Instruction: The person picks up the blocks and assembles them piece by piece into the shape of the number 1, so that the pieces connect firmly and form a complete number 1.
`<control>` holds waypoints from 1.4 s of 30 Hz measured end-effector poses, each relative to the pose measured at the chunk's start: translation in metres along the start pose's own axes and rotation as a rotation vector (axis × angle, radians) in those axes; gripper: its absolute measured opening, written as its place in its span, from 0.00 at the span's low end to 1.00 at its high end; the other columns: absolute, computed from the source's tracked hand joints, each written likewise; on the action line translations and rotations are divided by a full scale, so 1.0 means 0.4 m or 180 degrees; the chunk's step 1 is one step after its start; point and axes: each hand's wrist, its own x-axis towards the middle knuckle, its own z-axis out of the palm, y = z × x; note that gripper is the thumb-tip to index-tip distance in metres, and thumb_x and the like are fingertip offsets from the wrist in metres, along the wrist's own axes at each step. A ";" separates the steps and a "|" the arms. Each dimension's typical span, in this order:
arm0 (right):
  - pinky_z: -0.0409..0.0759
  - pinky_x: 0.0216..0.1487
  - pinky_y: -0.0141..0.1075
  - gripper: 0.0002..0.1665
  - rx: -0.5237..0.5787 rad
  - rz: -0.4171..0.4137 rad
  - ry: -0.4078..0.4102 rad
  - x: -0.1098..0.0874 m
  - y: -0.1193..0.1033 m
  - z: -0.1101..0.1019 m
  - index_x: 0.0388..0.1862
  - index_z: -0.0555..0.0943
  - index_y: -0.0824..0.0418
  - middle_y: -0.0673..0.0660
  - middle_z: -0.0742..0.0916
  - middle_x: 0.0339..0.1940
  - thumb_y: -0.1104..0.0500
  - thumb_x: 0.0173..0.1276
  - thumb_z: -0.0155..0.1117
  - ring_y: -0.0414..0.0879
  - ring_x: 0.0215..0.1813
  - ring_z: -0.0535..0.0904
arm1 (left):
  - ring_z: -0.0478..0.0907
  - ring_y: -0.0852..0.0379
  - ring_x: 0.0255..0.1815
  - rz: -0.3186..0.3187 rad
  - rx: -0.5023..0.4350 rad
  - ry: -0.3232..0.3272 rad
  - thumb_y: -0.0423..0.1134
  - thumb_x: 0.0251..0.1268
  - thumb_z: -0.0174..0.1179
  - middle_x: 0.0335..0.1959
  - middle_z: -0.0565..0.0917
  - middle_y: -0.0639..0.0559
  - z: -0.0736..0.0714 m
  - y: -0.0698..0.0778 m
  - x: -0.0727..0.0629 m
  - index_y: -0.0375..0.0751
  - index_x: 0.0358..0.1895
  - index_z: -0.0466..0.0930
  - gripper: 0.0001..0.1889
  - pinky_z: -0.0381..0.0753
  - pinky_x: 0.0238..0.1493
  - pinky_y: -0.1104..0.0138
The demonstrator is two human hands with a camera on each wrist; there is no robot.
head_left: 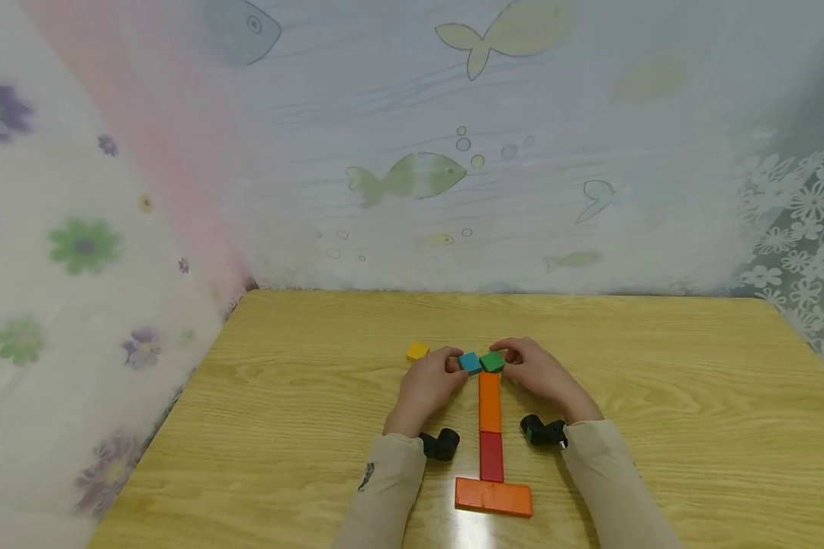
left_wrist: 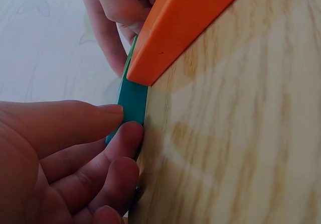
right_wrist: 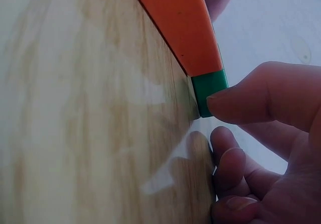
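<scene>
A blue square block point(head_left: 470, 364) and a green square block point(head_left: 492, 361) lie side by side at the far end of an upright orange block point(head_left: 490, 402). My left hand point(head_left: 431, 387) pinches the blue block between thumb and fingers; in the left wrist view the thumb presses the side of this blue block point(left_wrist: 133, 101). From the other side my right hand point(head_left: 539, 375) pinches the green block, its thumb on the near face of the green block point(right_wrist: 208, 89) in the right wrist view. A red block point(head_left: 491, 457) continues the line towards me, ending at a crosswise orange block point(head_left: 493, 497).
A yellow block point(head_left: 417, 351) lies just beyond my left hand. Black wrist devices point(head_left: 442, 444) stick out from both sleeves. The wooden table point(head_left: 281, 427) reaches back to a curtain point(head_left: 398, 229) printed with fish, and a flowered curtain point(head_left: 82, 320) hangs at the left.
</scene>
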 end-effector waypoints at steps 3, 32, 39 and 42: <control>0.67 0.39 0.41 0.22 0.0010 0.0001 -0.0002 0.000 0.000 0.000 0.54 0.73 0.62 0.57 0.77 0.37 0.68 0.59 0.52 0.48 0.35 0.69 | 0.69 0.61 0.24 0.0013 -0.0004 -0.0022 0.43 0.56 0.59 0.28 0.75 0.62 0.000 0.001 -0.001 0.47 0.52 0.75 0.18 0.66 0.27 0.68; 0.67 0.37 0.40 0.22 -0.0026 -0.0025 0.0024 0.003 0.005 -0.003 0.54 0.73 0.62 0.57 0.77 0.37 0.69 0.59 0.52 0.49 0.35 0.69 | 0.72 0.63 0.29 0.0120 0.0120 -0.0075 0.46 0.56 0.60 0.31 0.78 0.61 0.000 0.006 -0.001 0.48 0.52 0.75 0.20 0.70 0.32 0.66; 0.66 0.32 0.39 0.25 0.0014 -0.0054 -0.0002 0.003 0.006 -0.003 0.56 0.72 0.60 0.60 0.76 0.38 0.70 0.58 0.52 0.50 0.32 0.67 | 0.72 0.62 0.29 0.0123 0.0095 -0.0093 0.46 0.56 0.60 0.31 0.78 0.61 -0.001 0.006 -0.001 0.49 0.52 0.75 0.19 0.70 0.32 0.66; 0.65 0.31 0.38 0.24 0.0033 -0.0080 -0.0007 0.003 0.006 -0.003 0.55 0.73 0.60 0.60 0.76 0.37 0.71 0.58 0.51 0.50 0.31 0.66 | 0.72 0.62 0.29 0.0110 0.0103 -0.0087 0.47 0.56 0.60 0.32 0.78 0.61 -0.001 0.006 -0.002 0.49 0.53 0.75 0.20 0.70 0.32 0.66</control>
